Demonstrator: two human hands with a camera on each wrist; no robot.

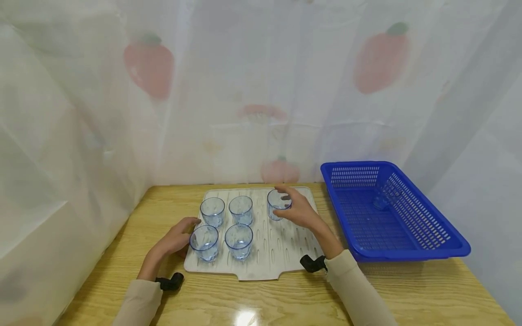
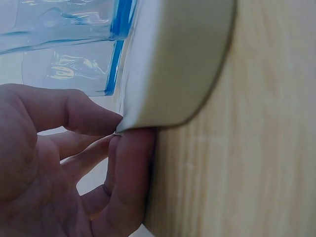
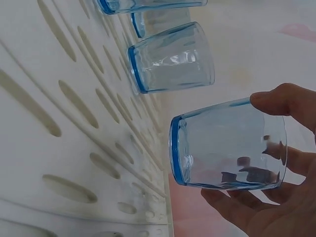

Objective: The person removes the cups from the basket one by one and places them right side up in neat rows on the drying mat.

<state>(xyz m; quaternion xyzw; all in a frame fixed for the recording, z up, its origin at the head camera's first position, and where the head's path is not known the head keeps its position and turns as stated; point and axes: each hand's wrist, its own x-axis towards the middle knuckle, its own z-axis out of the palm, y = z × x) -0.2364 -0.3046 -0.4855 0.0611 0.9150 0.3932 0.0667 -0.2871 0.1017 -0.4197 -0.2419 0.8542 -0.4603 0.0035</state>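
Note:
A clear bluish glass (image 1: 274,213) stands mouth up at the back right of a pale ribbed draining board (image 1: 265,258). My right hand (image 1: 299,210) holds it near the rim, thumb on one side and fingers on the other. In the right wrist view its thick blue base (image 3: 177,150) is close to the board; whether they touch I cannot tell. At the board's left edge, my left hand (image 1: 176,237) pinches the rim between thumb and fingers, as the left wrist view shows. Several matching glasses (image 1: 239,242) stand upright in two rows on the board's left half.
To the right, a blue perforated plastic basket (image 1: 355,226) sits on the wooden table (image 1: 212,299), with a glass (image 1: 382,201) inside it. Pale curtains (image 1: 261,81) with strawberry prints hang behind and at the sides.

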